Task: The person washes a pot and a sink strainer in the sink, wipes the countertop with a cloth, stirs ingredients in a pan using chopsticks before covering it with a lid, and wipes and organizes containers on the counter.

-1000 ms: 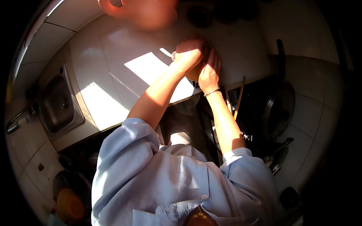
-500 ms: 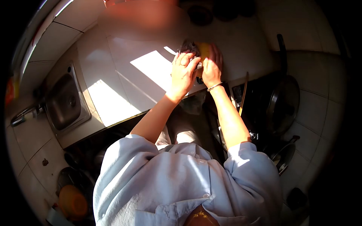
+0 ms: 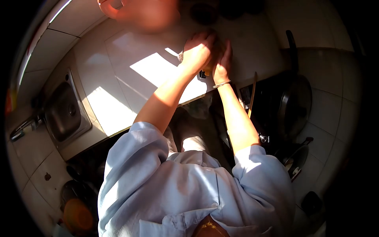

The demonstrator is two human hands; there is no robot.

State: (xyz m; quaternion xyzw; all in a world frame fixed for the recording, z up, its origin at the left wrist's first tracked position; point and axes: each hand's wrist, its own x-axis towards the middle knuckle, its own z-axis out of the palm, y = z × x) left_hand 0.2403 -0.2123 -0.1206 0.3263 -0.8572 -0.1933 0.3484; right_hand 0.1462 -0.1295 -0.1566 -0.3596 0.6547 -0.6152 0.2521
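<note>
Above the white counter (image 3: pixel 94 73), my left hand (image 3: pixel 199 49) reaches forward with its fingers bent over the top of a shaded yellow thing (image 3: pixel 214 59). A bit of grey crumpled material (image 3: pixel 181 56) pokes out at the left edge of this hand; the rest is hidden beneath it. My right hand (image 3: pixel 223 66) lies along the right side of the yellow thing, its fingers close to it. Both hands and the shadow cover most of the yellow thing, so its kind is unclear. Just below them shows a small black and yellow part (image 3: pixel 203 74).
A steel sink (image 3: pixel 67 110) is set at the left. To the right are a black lidded pan (image 3: pixel 298 104) and a long thin stick (image 3: pixel 253 93). A blurred orange-red object (image 3: pixel 148 14) is at the top, near dark round items (image 3: pixel 204 14). Sunlit patches cross the counter.
My left hand has moved forward and slightly right, over the yellow thing, which is now more hidden. The grey material shows at the hand's left side. My right hand has shifted little.
</note>
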